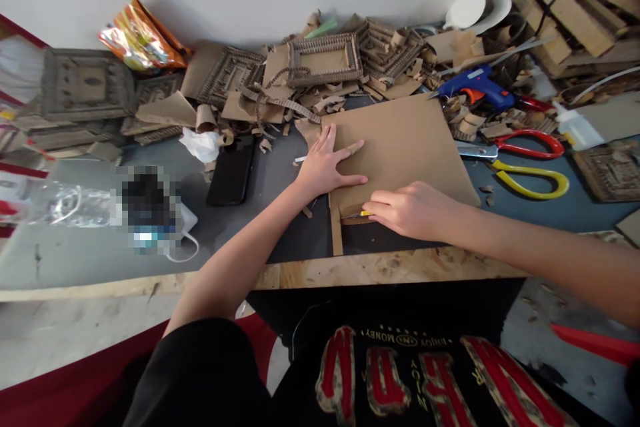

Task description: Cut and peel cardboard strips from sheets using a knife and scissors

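Touching cardboard sheet [407, 147]: hands [323, 169] | squeeze bottle [580, 128], orange bag [145, 37]: contents unclear

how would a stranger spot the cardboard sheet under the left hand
Find the long gray tabletop. Right of the black phone, the left hand lies spread on the brown cardboard sheet. It is broad, flat and plain, unlike the ridged cardboard frames behind it.
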Demonstrator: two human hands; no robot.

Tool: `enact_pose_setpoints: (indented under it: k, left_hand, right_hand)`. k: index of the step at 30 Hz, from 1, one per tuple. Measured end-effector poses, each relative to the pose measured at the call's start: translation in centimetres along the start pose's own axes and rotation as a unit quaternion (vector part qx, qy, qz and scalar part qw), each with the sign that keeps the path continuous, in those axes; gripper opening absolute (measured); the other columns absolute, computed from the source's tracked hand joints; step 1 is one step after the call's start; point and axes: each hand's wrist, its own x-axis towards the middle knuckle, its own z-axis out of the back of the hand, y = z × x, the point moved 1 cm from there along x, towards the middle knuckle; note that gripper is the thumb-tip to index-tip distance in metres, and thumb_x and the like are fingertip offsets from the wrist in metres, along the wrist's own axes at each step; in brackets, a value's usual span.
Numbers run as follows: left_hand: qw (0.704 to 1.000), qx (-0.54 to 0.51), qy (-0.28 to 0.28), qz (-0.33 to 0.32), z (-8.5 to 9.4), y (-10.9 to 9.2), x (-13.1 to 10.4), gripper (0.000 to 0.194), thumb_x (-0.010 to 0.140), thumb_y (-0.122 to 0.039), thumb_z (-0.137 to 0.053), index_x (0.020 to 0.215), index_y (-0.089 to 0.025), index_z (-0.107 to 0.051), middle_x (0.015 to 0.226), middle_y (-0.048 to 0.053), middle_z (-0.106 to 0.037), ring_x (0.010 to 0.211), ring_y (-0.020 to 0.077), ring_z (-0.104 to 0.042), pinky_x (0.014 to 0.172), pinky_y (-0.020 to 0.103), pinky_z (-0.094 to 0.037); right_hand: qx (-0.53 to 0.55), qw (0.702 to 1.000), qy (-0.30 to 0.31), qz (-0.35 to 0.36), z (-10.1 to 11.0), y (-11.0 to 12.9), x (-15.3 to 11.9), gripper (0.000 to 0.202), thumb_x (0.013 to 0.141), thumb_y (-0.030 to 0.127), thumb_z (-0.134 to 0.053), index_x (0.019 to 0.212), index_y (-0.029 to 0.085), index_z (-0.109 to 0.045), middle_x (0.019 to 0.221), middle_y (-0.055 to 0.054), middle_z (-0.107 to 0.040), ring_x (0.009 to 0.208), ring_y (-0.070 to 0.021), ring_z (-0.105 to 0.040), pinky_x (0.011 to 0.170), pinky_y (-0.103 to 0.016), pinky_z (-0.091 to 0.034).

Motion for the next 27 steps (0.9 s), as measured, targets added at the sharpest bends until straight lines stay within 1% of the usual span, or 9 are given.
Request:
enact_pose_setpoints:
  k: [3, 6, 9, 13, 18, 22, 27]
  left_hand:
    - [1.000, 0.002, 0.002, 0.002, -0.1, 0.1, 0.0, 0.082, 0.072, -0.068, -0.068, 0.143, -0.032, -0.048, 0.165, 0.008, -0.010, 0.150, 0.0418, -0.008, 0.121, 0.055, -0.017]
    - [1.000, 0.000, 0.004, 0.001, -0.1, 0.2, 0.0, 0.083, 0.072, -0.069, -0.068, 0.143, -0.031, -0.048, 0.165, 0.008, -0.010, 0.150, 0.0424, -0.007, 0.121, 0.056, -0.017]
    - [1.000, 0.000, 0.005, 0.002, -0.1, 0.2, 0.0, 0.082, 0.073, -0.068, -0.068, 0.143, -0.030, -0.047, 0.165, 0.008, -0.010, 0.151, 0.0416, -0.007, 0.121, 0.055, -0.017]
    - [1.000, 0.002, 0.004, 0.002, -0.1, 0.2, 0.0, 0.082, 0.073, -0.068, -0.068, 0.143, -0.030, -0.048, 0.165, 0.009, -0.009, 0.151, 0.0411, -0.007, 0.121, 0.055, -0.017]
    - [1.000, 0.001, 0.009, 0.004, -0.1, 0.2, 0.0, 0.082, 0.073, -0.067, -0.069, 0.143, -0.030, -0.048, 0.165, 0.009, -0.010, 0.151, 0.0408, -0.007, 0.121, 0.055, -0.017]
    - [1.000, -0.003, 0.011, 0.003, -0.2, 0.4, 0.1, 0.082, 0.073, -0.068, -0.068, 0.143, -0.029, -0.049, 0.165, 0.008, -0.009, 0.151, 0.0410, -0.006, 0.121, 0.056, -0.015]
    - [1.000, -0.008, 0.008, -0.006, -0.2, 0.5, 0.1, 0.082, 0.074, -0.068, -0.067, 0.144, -0.030, -0.047, 0.165, 0.007, -0.008, 0.151, 0.0416, -0.006, 0.121, 0.057, -0.015]
  right_hand:
    - [-0.009, 1.000, 0.015, -0.003, 0.5, 0.4, 0.2, 0.027, 0.099, 0.021, -0.040, 0.092, 0.017, -0.066, 0.080, -0.002, -0.066, 0.050, -0.0083, -0.047, 0.049, -0.029, -0.013]
    - [-0.009, 0.999, 0.040, 0.002, 1.0, 0.5, 0.3, 0.022, 0.095, 0.012, -0.042, 0.091, 0.015, -0.064, 0.077, -0.002, -0.065, 0.049, -0.0080, -0.045, 0.049, -0.030, -0.011]
    - [-0.011, 0.998, 0.056, 0.005, 1.4, 0.3, 0.4, 0.021, 0.092, 0.008, -0.044, 0.089, 0.015, -0.063, 0.076, -0.002, -0.064, 0.050, -0.0087, -0.045, 0.049, -0.030, -0.011]
    - [-0.011, 0.998, 0.061, 0.014, 1.5, 0.0, 0.3, 0.021, 0.091, 0.006, -0.043, 0.086, 0.014, -0.062, 0.074, -0.003, -0.063, 0.051, -0.0091, -0.047, 0.048, -0.030, -0.013]
    - [-0.007, 0.998, 0.065, 0.024, 1.8, -0.1, 0.2, 0.022, 0.090, 0.005, -0.045, 0.089, 0.015, -0.064, 0.076, -0.003, -0.065, 0.056, -0.0102, -0.051, 0.049, -0.030, -0.015]
    - [-0.007, 0.997, 0.078, 0.023, 1.9, -0.2, 0.0, 0.022, 0.089, 0.004, -0.045, 0.089, 0.015, -0.064, 0.075, -0.003, -0.065, 0.055, -0.0107, -0.051, 0.049, -0.031, -0.015]
    - [-0.007, 0.997, 0.069, 0.024, 1.6, -0.6, -0.4, 0.021, 0.090, 0.006, -0.046, 0.090, 0.016, -0.064, 0.075, -0.002, -0.064, 0.055, -0.0109, -0.051, 0.050, -0.030, -0.014]
